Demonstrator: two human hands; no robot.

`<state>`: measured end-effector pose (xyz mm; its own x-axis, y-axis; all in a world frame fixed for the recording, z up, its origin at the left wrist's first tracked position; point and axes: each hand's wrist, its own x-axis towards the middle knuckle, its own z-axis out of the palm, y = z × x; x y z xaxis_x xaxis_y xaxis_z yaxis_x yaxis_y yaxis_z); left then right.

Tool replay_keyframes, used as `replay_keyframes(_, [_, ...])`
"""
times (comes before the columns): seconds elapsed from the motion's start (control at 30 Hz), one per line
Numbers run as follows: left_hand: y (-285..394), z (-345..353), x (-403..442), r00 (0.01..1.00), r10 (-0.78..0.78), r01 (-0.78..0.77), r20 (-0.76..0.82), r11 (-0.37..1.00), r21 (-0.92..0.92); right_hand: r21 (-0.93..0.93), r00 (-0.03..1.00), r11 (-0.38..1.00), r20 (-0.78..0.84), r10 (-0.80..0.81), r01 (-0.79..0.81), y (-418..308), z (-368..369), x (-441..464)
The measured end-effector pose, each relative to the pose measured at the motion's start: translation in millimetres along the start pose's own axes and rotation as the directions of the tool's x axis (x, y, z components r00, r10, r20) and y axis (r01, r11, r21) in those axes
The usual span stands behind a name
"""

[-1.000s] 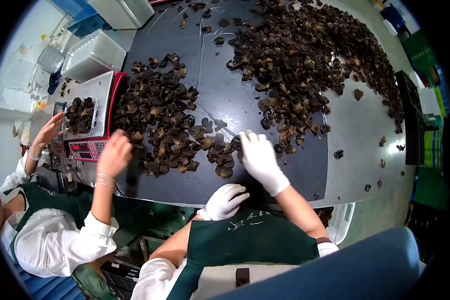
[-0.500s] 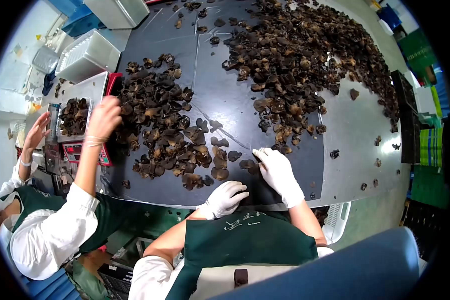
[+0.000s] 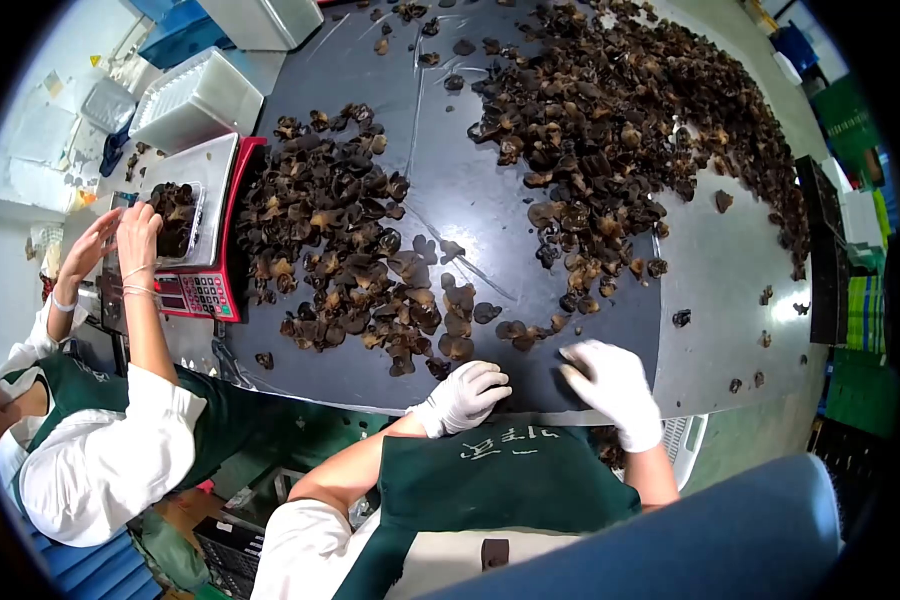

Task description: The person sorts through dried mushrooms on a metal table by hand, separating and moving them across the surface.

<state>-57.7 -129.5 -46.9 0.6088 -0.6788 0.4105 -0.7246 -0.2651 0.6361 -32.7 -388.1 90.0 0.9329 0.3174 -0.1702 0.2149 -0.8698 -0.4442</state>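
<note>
Both of my hands wear white gloves. My left hand (image 3: 465, 397) rests at the table's near edge with its fingers curled in, and nothing shows in them. To its right, my right hand (image 3: 615, 388) is over the dark table sheet (image 3: 530, 375), thumb and fingers apart, holding nothing that I can see. A few wood ear mushrooms (image 3: 523, 335) lie just beyond it. Ahead and to the left spreads a loose heap of wood ear mushrooms (image 3: 320, 210). A much larger pile of wood ears (image 3: 610, 130) covers the far right.
At left, a co-worker's hands (image 3: 135, 240) are at a clear plastic tray (image 3: 198, 215) of wood ears on a red scale (image 3: 232, 230). Stacked trays (image 3: 195, 100) stand behind. Scattered wood ears (image 3: 681, 318) dot the bare metal on the right. A white basket (image 3: 685, 445) sits below the edge.
My right hand has drawn back and right, away from the wood ears. My left hand stays at the edge. The co-worker's hand has moved from the heap to the tray.
</note>
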Motion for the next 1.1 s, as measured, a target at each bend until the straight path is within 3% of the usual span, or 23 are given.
replay_keyframes(0.03, [0,-1,1,1.0,0.007,-0.007,-0.002,1.0,0.001,0.086,0.979,0.994,-0.195,-0.053,0.07,-9,16,15])
replay_keyframes(0.07, [1,-2,1,1.0,-0.003,0.003,0.008,1.0,-0.001,0.134,0.968,0.986,-0.242,-0.068,0.102,-15,28,29])
replay_keyframes(0.2, [4,-3,2,1.0,-0.006,0.006,0.016,1.0,0.001,-0.027,0.99,0.996,-0.11,-0.087,0.084,-23,72,55])
replay_keyframes(0.27, [1,0,2,0.999,0.001,-0.001,0.032,1.0,0.007,-0.013,0.968,0.987,-0.196,-0.159,0.159,-13,79,49])
replay_keyframes(0.33, [-1,3,9,0.998,0.069,-0.066,-0.014,0.987,0.149,0.024,0.973,0.99,-0.186,-0.133,0.14,-3,72,38])
replay_keyframes(0.4, [0,1,27,1.0,-0.005,-0.008,0.031,0.921,0.39,0.11,0.976,0.989,-0.206,-0.076,0.1,9,65,25])
replay_keyframes(0.47, [-18,-14,52,0.96,-0.228,0.1,0.166,0.826,0.555,0.208,0.987,0.978,-0.154,0.042,-0.009,15,55,12])
replay_keyframes(0.53, [-38,-35,62,0.955,-0.286,0.197,0.072,0.8,0.566,0.239,0.983,0.969,-0.147,0.106,-0.069,17,47,2])
replay_keyframes(0.6, [-64,-60,72,0.876,-0.467,0.293,0.12,0.713,0.637,0.244,0.983,0.965,-0.133,0.129,-0.093,20,45,-5])
replay_keyframes(0.63, [-79,-76,68,0.887,-0.448,0.222,0.108,0.62,0.752,0.262,0.987,0.96,-0.099,0.127,-0.098,19,43,-8])
replay_keyframes(0.73, [-123,-123,55,0.924,-0.381,0.253,-0.028,0.557,0.791,0.285,0.993,0.954,-0.033,0.111,-0.097,15,40,-16])
replay_keyframes(0.77, [-127,-142,58,0.895,-0.444,0.298,-0.041,0.529,0.795,0.266,0.993,0.957,0.014,0.119,-0.118,15,41,-18])
replay_keyframes(0.83, [-163,-164,38,0.938,-0.328,0.256,-0.11,0.446,0.858,0.282,0.984,0.945,0.114,0.137,-0.164,11,38,-18])
replay_keyframes(0.93, [-164,-190,36,0.888,-0.448,0.283,-0.101,0.36,0.889,0.427,0.965,0.868,0.178,0.193,-0.252,8,38,-17])
replay_keyframes(1.1, [-87,-173,59,0.905,-0.405,0.353,-0.127,0.551,0.756,0.442,0.981,0.876,0.098,0.167,-0.193,-3,54,-1])
